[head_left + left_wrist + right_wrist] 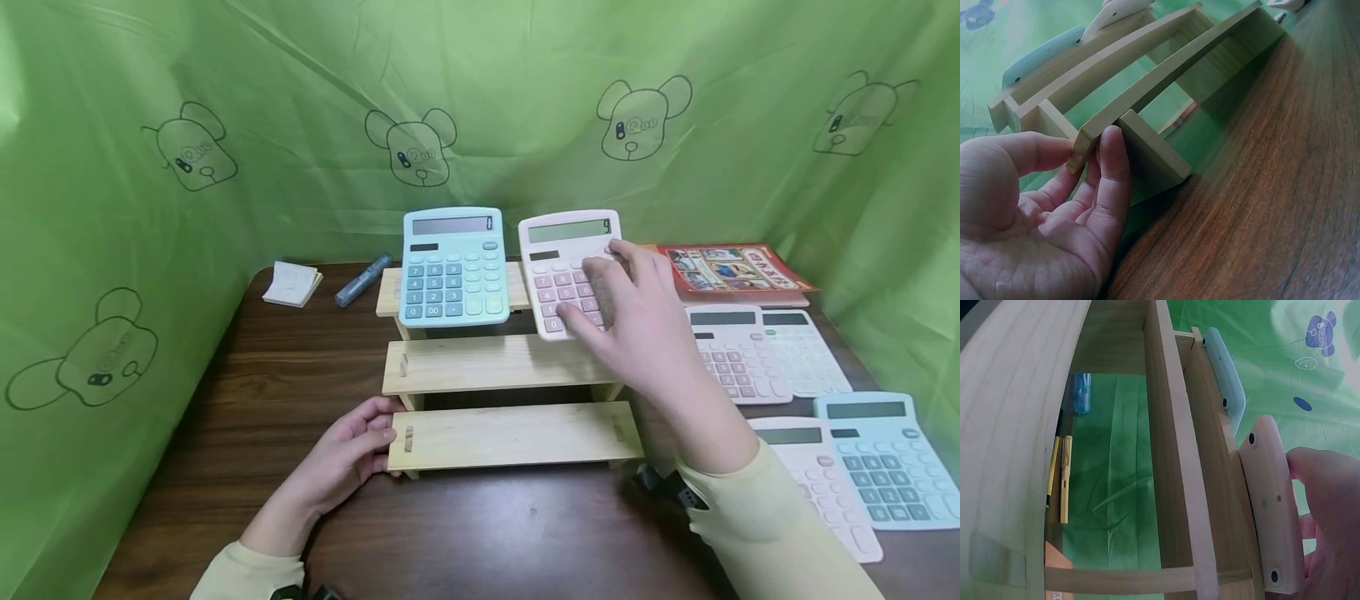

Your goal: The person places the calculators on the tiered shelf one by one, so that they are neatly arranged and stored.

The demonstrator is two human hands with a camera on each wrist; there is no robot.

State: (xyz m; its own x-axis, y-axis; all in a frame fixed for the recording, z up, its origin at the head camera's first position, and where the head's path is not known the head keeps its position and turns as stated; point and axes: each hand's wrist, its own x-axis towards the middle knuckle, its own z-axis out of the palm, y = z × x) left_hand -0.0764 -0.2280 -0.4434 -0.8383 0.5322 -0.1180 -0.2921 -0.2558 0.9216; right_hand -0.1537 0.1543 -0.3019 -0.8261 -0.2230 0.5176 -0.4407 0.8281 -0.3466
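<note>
In the head view a three-tier wooden stand (510, 435) stands on the dark table. My left hand (352, 454) grips the left end of its lowest step. Up close in the left wrist view, the thumb (1047, 152) and fingers pinch that board's end. A pink-and-white calculator (566, 254), showing 9, leans on the top step. Over its keys lies my right hand (648, 321), thumb and fingertips touching the front. The calculator's back (1272, 512) in the right wrist view has no fingers on it. To its left, a light blue calculator (453, 267) showing 0 leans on the same step.
Several more calculators, including a blue one (881, 467) and a pink one (738, 354), lie to the right. A red booklet (727, 271) sits behind them. At the back left are paper notes (291, 283) and a blue-grey cylindrical item (363, 281). Green fabric (510, 100) encloses the table.
</note>
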